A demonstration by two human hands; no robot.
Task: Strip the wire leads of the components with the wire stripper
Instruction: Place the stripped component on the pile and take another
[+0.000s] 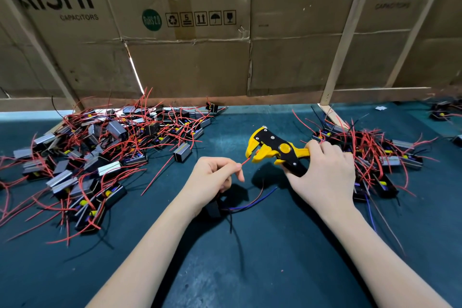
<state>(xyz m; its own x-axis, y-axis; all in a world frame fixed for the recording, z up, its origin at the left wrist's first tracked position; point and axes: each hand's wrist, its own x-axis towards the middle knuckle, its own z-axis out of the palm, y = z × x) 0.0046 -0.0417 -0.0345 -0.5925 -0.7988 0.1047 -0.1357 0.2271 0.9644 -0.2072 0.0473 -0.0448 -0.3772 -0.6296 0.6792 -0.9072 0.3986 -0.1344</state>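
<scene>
red wire lead (pixel 245 161): pinched in our left hand (pixel 215 177) above the counter (pixel 250 257), tip at the mouth of the wire stripper (pixel 272 149) gripped by our right hand (pixel 325 170); we judge it best seated straight before squeezing.

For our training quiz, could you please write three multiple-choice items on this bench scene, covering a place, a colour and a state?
1. Where is the bigger pile of components?
A. left of the hands
B. between the hands
C. on the cardboard

2. What colour is the lead at the wire stripper?
A. blue
B. red
C. green

3. What is the right hand doing?
A. resting flat
B. pointing
C. gripping the stripper's handles

Answers: 1 A, it spreads at far left; 2 B, the left hand pinches a red wire; 3 C, fingers wrap the handles.
</scene>
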